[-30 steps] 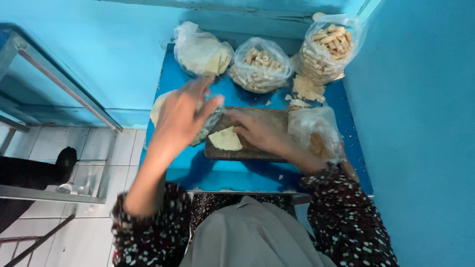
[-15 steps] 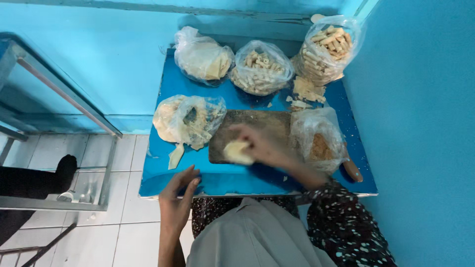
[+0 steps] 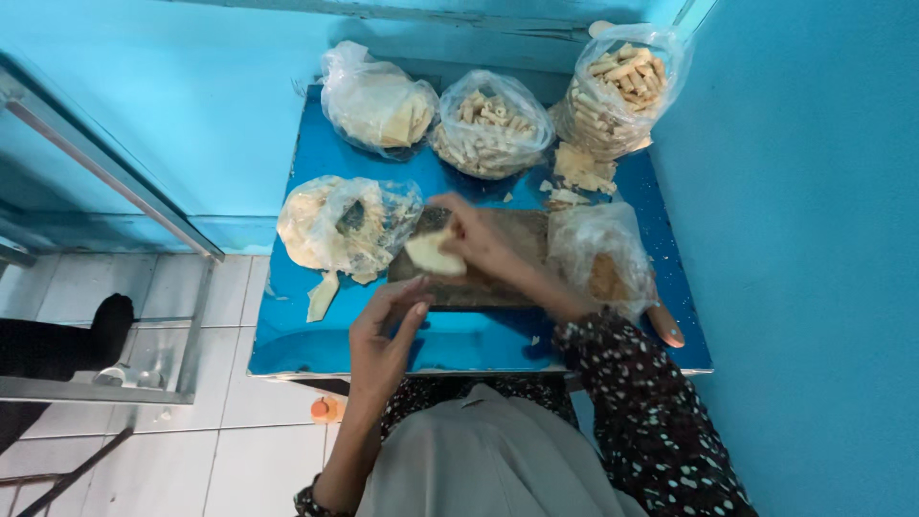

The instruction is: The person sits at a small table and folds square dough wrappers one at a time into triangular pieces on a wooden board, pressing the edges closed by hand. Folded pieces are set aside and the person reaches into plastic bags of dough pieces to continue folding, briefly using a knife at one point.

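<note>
Right hand pinching a pale dough sheet over the wooden board on the blue desk. Left hand released, fingers loose, just below the sheet at the board's near edge. Open bag of sheets just left of the board.

The light is soft and even, a bit cool and blue all over. The shiny blue desk gives back pale glare near its front edge. Small soft shadows sit under the bags and under the hands. The plastic shines in little white spots. The picture is fairly sharp in the middle. Lines bend at the edges, like the rail on the left.
</note>
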